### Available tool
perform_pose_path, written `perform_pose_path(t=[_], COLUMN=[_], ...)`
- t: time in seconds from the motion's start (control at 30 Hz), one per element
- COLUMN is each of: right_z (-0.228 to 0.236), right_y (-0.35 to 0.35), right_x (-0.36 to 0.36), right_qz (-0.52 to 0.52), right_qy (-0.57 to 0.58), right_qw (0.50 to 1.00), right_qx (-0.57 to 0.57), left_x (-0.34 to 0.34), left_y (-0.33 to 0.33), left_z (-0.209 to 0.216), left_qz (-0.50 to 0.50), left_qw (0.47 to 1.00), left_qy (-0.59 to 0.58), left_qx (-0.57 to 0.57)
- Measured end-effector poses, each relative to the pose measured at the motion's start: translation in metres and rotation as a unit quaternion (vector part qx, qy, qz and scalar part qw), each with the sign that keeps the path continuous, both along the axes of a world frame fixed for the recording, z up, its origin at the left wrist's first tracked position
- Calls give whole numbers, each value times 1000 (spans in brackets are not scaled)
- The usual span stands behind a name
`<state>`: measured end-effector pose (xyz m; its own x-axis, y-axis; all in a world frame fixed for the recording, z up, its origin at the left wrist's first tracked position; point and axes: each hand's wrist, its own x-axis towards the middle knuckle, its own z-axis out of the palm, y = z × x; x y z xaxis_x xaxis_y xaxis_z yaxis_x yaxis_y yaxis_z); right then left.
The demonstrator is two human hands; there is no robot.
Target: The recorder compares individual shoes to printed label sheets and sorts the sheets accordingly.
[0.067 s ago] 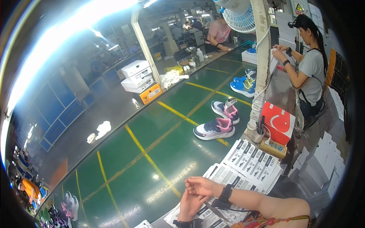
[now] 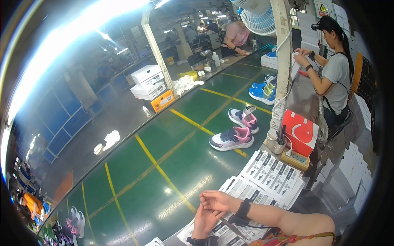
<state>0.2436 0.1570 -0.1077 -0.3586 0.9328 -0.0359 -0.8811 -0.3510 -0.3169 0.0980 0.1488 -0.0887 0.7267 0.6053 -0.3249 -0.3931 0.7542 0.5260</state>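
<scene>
My left hand point(image 2: 205, 221) is raised at the lower middle, palm showing and thumb apart, its fingertips partly hidden behind my right hand. My right hand point(image 2: 217, 201) lies across the left fingers, its own fingers loosely bent. I see nothing held in either hand. Dark bands circle both wrists. Beneath them are sheets of printed labels point(image 2: 271, 172), spread in overlapping stacks along the near edge of the green conveyor belt point(image 2: 123, 209). Farther along the belt stands a pair of white and navy sneakers with pink linings point(image 2: 232, 138), one bearing a paper tag.
Blue sneakers point(image 2: 262, 94) stand beyond, beside a post point(image 2: 281, 57) with a fan point(image 2: 257, 20). Right of the labels are a power strip point(image 2: 295, 159) and red box point(image 2: 301, 131). More shoes point(image 2: 76, 221) sit at lower left. A co-worker point(image 2: 334, 69) works at the right.
</scene>
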Motion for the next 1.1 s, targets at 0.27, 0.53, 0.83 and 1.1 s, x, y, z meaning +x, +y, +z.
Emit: perform_pose_path(t=[0.27, 0.53, 0.83, 1.1], right_z=[-2, 1, 0, 0], right_y=[1, 0, -1, -1], right_x=[0, 0, 0, 0], right_qz=[5, -3, -2, 0], right_qy=[10, -8, -2, 0], right_qw=[1000, 1000, 1000, 1000], right_qx=[-5, -18, -10, -2], left_x=[-1, 0, 0, 0], left_y=[1, 0, -1, -1], left_z=[-4, 0, 1, 2], left_qz=[0, -4, -6, -10], left_qw=[1000, 1000, 1000, 1000], left_qy=[-4, 3, -1, 1], left_qx=[3, 5, 4, 8])
